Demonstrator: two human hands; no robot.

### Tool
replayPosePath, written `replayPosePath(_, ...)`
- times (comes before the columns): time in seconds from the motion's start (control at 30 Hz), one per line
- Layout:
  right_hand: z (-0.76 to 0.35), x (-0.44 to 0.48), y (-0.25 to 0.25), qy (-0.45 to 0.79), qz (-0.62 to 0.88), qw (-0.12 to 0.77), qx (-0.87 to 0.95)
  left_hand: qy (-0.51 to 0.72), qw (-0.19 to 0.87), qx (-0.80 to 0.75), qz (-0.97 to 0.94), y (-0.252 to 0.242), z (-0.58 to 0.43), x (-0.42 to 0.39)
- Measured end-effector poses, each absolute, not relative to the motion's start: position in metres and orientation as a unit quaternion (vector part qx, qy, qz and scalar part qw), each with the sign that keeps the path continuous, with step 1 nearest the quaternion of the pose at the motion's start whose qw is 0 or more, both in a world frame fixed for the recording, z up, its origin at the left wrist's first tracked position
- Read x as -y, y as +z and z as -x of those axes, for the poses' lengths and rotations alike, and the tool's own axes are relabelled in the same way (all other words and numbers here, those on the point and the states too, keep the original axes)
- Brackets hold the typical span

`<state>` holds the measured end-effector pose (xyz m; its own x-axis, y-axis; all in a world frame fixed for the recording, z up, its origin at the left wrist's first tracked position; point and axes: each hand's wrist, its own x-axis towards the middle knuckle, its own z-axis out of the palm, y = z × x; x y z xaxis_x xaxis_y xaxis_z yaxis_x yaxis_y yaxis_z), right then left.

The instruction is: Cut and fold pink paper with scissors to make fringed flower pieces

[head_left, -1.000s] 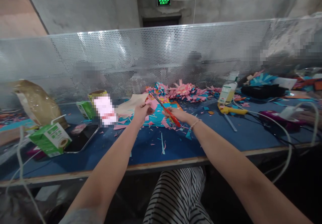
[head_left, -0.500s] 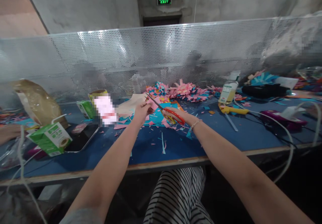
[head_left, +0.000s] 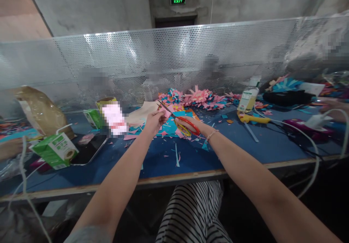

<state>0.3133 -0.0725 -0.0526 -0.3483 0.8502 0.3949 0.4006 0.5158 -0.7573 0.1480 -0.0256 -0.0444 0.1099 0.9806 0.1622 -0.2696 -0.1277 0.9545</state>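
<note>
My left hand point(head_left: 156, 121) pinches a small piece of pink paper point(head_left: 165, 112) between thumb and fingers. In my right hand point(head_left: 188, 123) is a pair of scissors point(head_left: 192, 124) with red handles, its dark blades parted and pointing up and left at the pink paper. Both hands are held over a layer of blue paper point(head_left: 170, 129) and coloured scraps. Behind them lies a heap of pink and blue fringed paper point(head_left: 200, 98). A cream sheet point(head_left: 141, 112) lies just beyond my left hand. My right fingers are partly hidden by the scissor handles.
On the left stand a green drink carton point(head_left: 56, 150), a phone with a lit screen point(head_left: 113, 119) and a brown bag point(head_left: 45, 106). To the right are a bottle point(head_left: 248, 97), a yellow glue gun point(head_left: 253, 119) and cables. A perforated metal screen point(head_left: 131, 64) borders the table's back.
The pink paper has tilted and shifted slightly beside the blades. My hands stay in almost the same place. At the far right, another person's hand has moved up.
</note>
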Motion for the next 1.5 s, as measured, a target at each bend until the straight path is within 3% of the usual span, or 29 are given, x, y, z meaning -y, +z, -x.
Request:
replayPosePath(0.13, -0.315, 0.069, -0.054, 0.344, 0.415, 0.343, 0.769, 0.56, 0.559, -0.356, -0.498, -0.044, -0.148, 0.025)
replayPosePath(0.63, -0.309, 0.072, -0.049, 0.259, 0.477, 0.306, 0.782, 0.555, 0.571, -0.353, -0.492, -0.039, -0.148, 0.03)
replayPosePath(0.87, -0.326, 0.029, -0.077, 0.065, 0.55, 0.336, 0.762, 0.548, 0.555, -0.351, -0.518, -0.044, -0.147, 0.024)
replayPosePath(1.07, -0.339, 0.02, -0.084, -0.009, 0.616, 0.242, 0.75, 0.495, 0.532, -0.397, -0.562, -0.048, -0.149, 0.025)
replayPosePath(1.17, -0.338, 0.022, -0.078, -0.01, 0.571, 0.321, 0.755, 0.458, 0.503, -0.413, -0.606, -0.052, -0.149, 0.022)
replayPosePath(1.27, -0.331, 0.026, -0.072, 0.075, 0.47, 0.406, 0.78, 0.453, 0.453, -0.414, -0.647, -0.056, -0.148, 0.018)
replayPosePath(1.37, -0.323, 0.031, -0.07, 0.149, 0.397, 0.411, 0.807, 0.464, 0.415, -0.41, -0.667, -0.056, -0.147, 0.019)
replayPosePath(1.5, -0.316, 0.033, -0.073, 0.149, 0.404, 0.414, 0.802, 0.463, 0.393, -0.411, -0.68, -0.054, -0.148, 0.024)
